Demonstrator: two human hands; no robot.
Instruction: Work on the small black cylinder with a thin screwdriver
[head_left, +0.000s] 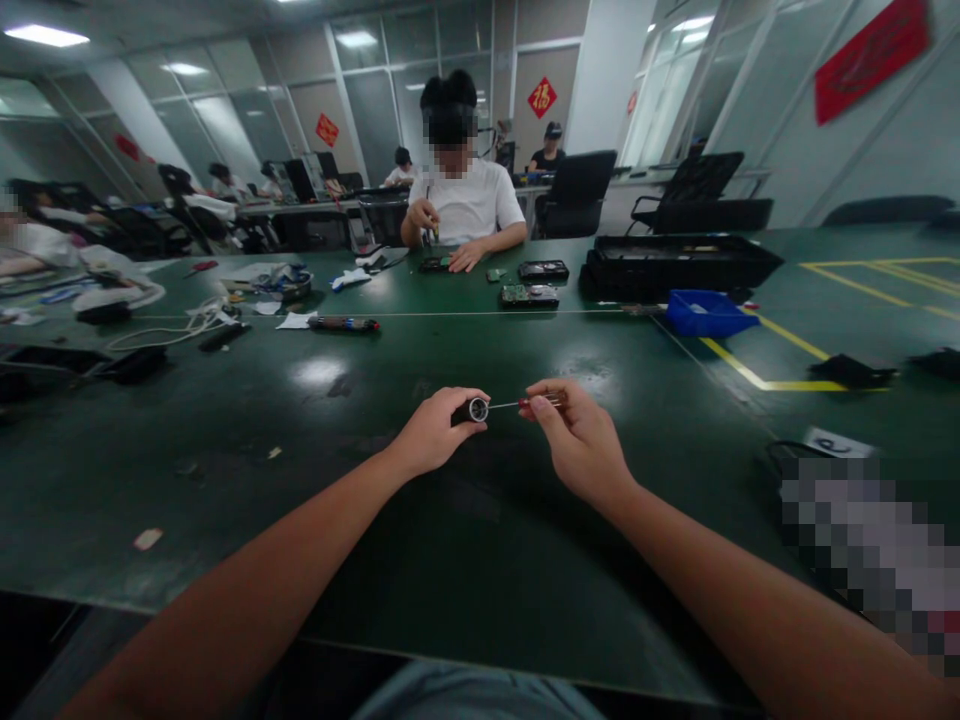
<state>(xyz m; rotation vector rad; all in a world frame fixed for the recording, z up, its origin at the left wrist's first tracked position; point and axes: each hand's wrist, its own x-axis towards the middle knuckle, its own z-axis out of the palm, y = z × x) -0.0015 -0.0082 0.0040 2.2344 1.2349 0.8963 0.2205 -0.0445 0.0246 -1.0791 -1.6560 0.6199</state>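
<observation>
Over the near middle of the green table [420, 540], my left hand [435, 432] is closed around a dark cylinder [470, 410] with a silvery open end that looks like a flashlight. My right hand [581, 435] grips a screwdriver [531, 402] by its reddish handle. The thin metal shaft points left and its tip meets the rim of the cylinder's end; whether it goes inside I cannot tell. Most of the cylinder's body is hidden by my left fingers.
Across the table a person [465, 200] works on a circuit board. Hard drives [529, 296] lie nearby, with a black tray [675, 268] and a blue bin [709, 314] to the right. A multi-coloured tool [343, 324] and white cables [187, 325] lie left.
</observation>
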